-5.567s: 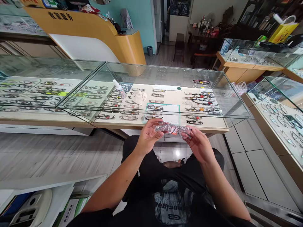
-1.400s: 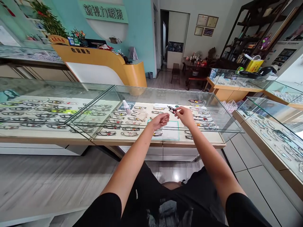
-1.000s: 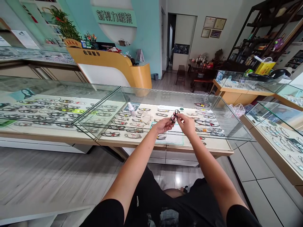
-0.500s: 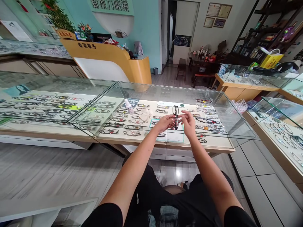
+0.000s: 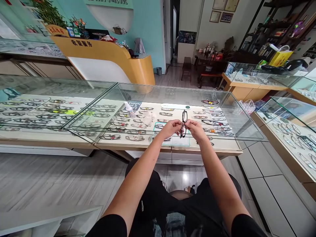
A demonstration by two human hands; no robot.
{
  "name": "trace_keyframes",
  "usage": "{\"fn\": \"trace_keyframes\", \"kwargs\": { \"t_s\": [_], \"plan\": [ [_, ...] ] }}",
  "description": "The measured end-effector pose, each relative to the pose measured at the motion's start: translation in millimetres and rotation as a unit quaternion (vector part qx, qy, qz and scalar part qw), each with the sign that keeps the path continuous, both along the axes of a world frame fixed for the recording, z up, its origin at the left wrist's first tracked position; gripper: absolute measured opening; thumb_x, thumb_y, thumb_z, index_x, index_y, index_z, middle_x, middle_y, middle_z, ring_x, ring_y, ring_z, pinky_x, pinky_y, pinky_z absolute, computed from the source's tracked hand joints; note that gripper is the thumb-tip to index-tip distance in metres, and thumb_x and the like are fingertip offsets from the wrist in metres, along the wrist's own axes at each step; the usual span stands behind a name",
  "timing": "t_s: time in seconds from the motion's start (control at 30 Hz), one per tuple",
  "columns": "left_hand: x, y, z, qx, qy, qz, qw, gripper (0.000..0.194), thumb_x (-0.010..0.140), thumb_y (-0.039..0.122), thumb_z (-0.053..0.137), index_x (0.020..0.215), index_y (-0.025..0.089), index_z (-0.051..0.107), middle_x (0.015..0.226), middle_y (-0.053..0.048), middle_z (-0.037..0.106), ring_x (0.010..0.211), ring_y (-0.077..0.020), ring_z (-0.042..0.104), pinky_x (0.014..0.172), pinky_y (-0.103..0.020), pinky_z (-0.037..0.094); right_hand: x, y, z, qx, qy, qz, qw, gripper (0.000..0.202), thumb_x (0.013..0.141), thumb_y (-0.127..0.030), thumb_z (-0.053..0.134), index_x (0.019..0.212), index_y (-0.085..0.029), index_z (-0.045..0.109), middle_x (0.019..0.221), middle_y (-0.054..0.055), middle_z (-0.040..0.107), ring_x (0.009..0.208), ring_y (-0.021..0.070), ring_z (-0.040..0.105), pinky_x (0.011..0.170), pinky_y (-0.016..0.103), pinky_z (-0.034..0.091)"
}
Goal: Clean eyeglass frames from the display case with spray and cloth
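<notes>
A pair of dark-framed eyeglasses [image 5: 184, 116] is held on end over the glass showcase, one lens above the other. My left hand [image 5: 172, 128] pinches it from the left side. From the right, my right hand [image 5: 195, 129] has its thumb and fingertips closed on the middle of the frame. Under the hands, on the glass top or inside the case, lies a white sheet with a teal border [image 5: 181, 141]. To the left are a crumpled pale cloth [image 5: 148, 119] and a small white bottle [image 5: 129, 110].
Rows of eyeglasses [image 5: 136, 131] fill the showcase [image 5: 237, 146] in front of me. Another glass case [image 5: 283, 138] stands to the right. Beyond are a yellow-and-white counter [image 5: 140, 70], a dark wooden stool [image 5: 187, 67] and a small bin [image 5: 159, 70].
My right hand's fingers, raised beside the glasses before, have closed on the frame. The glasses have tilted slightly. The whole view has shifted a little.
</notes>
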State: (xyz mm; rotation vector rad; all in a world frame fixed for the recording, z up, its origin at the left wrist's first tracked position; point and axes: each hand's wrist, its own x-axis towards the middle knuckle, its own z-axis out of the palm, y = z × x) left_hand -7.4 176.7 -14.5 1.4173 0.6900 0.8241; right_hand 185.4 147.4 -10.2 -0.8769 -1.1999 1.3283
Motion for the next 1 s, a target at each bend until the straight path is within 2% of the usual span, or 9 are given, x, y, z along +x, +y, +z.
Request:
{"fn": "trace_keyframes", "kwargs": {
  "t_s": [0.37, 0.6, 0.73, 0.8, 0.9, 1.0],
  "plan": [
    [4.9, -7.8, 1.5, 0.03, 0.043, 0.039, 0.998, 0.019, 0.08, 0.032, 0.075, 0.085, 0.017, 0.066, 0.065, 0.002, 0.065, 0.059, -0.0139, 0.066, 0.056, -0.025, 0.054, 1.5, -5.1, -7.6, 0.012, 0.022, 0.013, 1.0, 0.022, 0.079, -0.037, 0.084, 0.072, -0.024, 0.067, 0.079, -0.002, 0.057, 0.078, 0.0172, 0.051, 0.079, 0.034, 0.042],
    [4.9, -7.4, 0.4, 0.021, 0.04, 0.039, 0.998, 0.026, 0.08, 0.039, 0.079, 0.084, 0.017, 0.066, 0.07, -0.001, 0.07, 0.064, -0.0151, 0.068, 0.059, -0.026, 0.056, -0.8, -6.9, -4.5, -0.009, 0.054, 0.015, 0.998, 0.024, 0.076, -0.035, 0.084, 0.068, -0.024, 0.065, 0.074, -0.002, 0.056, 0.074, 0.0179, 0.052, 0.077, 0.034, 0.043],
    [2.9, -4.9, -0.8, -0.003, -0.012, 0.056, 0.998, 0.028, 0.082, 0.038, 0.081, 0.093, 0.015, 0.07, 0.074, -0.002, 0.07, 0.065, -0.0133, 0.067, 0.062, -0.025, 0.053, 1.8, -6.2, -5.7, -0.031, 0.086, 0.004, 0.996, 0.026, 0.075, -0.038, 0.086, 0.07, -0.024, 0.065, 0.077, -0.001, 0.06, 0.075, 0.0168, 0.053, 0.076, 0.032, 0.044],
    [0.4, -2.3, 0.2, -0.045, -0.067, 0.069, 0.994, 0.026, 0.081, 0.034, 0.084, 0.094, 0.014, 0.072, 0.072, 0.0, 0.066, 0.063, -0.0106, 0.062, 0.062, -0.024, 0.051, 3.7, -6.2, -5.7, -0.041, 0.106, 0.003, 0.994, 0.028, 0.074, -0.04, 0.087, 0.074, -0.024, 0.065, 0.08, -0.001, 0.062, 0.074, 0.0158, 0.053, 0.074, 0.031, 0.045],
    [-5.2, 2.7, 3.7, -0.128, -0.156, 0.092, 0.975, 0.029, 0.079, 0.026, 0.087, 0.1, 0.014, 0.073, 0.072, 0.002, 0.061, 0.065, -0.0088, 0.058, 0.067, -0.024, 0.053, 7.4, -8.2, -4.4, -0.052, 0.131, 0.004, 0.99, 0.032, 0.072, -0.041, 0.089, 0.076, -0.024, 0.063, 0.082, 0.0, 0.064, 0.073, 0.0147, 0.054, 0.072, 0.03, 0.046],
    [-10.9, 7.5, 7.8, -0.175, -0.207, 0.109, 0.956, 0.036, 0.079, 0.022, 0.086, 0.111, 0.016, 0.071, 0.078, 0.002, 0.061, 0.069, -0.0086, 0.06, 0.072, -0.024, 0.055, 14.0, -15.8, -2.7, -0.063, 0.138, 0.012, 0.988, 0.031, 0.072, -0.04, 0.089, 0.076, -0.023, 0.063, 0.081, 0.0, 0.063, 0.072, 0.0148, 0.055, 0.07, 0.029, 0.048]
  ]
}}
